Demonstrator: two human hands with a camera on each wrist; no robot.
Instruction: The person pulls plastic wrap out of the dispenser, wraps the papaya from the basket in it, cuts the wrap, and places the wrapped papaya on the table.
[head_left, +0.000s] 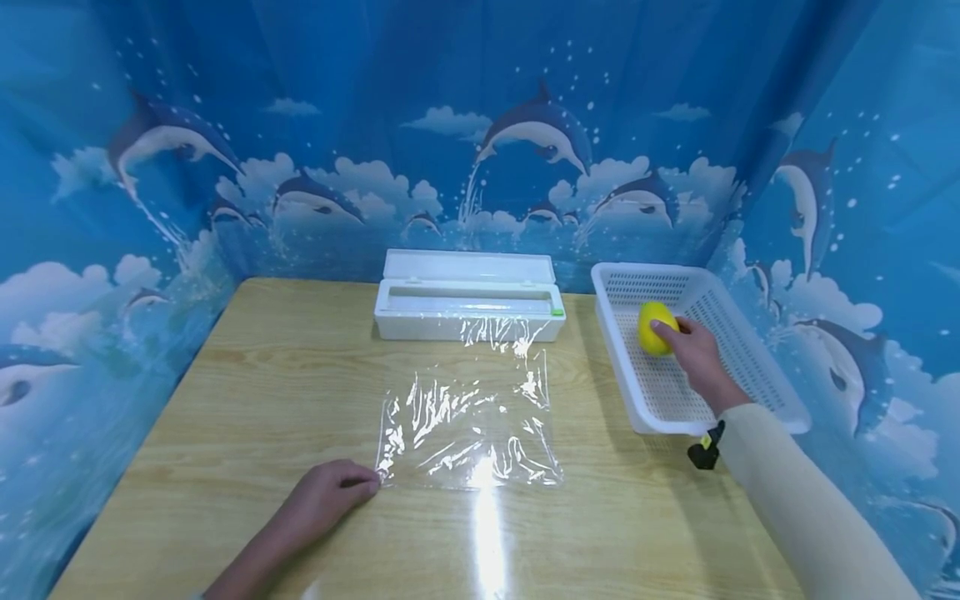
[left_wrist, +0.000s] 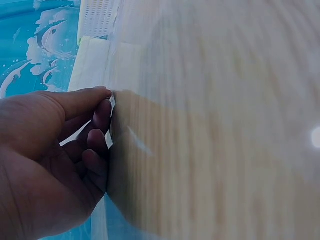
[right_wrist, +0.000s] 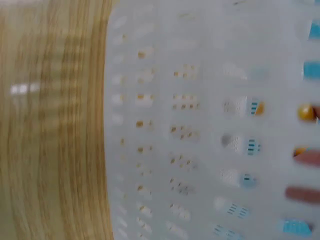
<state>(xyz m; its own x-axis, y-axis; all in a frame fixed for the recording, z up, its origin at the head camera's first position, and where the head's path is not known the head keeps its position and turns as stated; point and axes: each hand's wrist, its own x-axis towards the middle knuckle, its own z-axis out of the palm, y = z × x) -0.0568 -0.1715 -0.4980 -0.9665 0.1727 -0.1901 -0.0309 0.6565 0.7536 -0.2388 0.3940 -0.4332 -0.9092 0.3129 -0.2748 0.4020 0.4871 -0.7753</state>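
A sheet of clear plastic wrap point(head_left: 468, 433) runs from a white wrap dispenser box point(head_left: 468, 327) over the wooden table. My left hand point(head_left: 326, 496) pinches the sheet's near left corner between thumb and index finger; the left wrist view shows this hand point(left_wrist: 55, 160) with its other fingers curled. Inside a white plastic basket point(head_left: 626, 371) on the right, my right hand point(head_left: 697, 354) grips a yellow fruit point(head_left: 655, 333), probably a lemon. From the right wrist, the basket wall point(right_wrist: 155, 120) blocks most of the view, and bits of finger point(right_wrist: 305, 194) show through its slots.
The dispenser's lid point(head_left: 468, 266) stands raised at the back of the wooden table point(head_left: 277, 375). A blue dolphin-print curtain point(head_left: 360, 108) surrounds the table at the back and sides. On the right wrist sits a black strap with a small device point(head_left: 705, 454).
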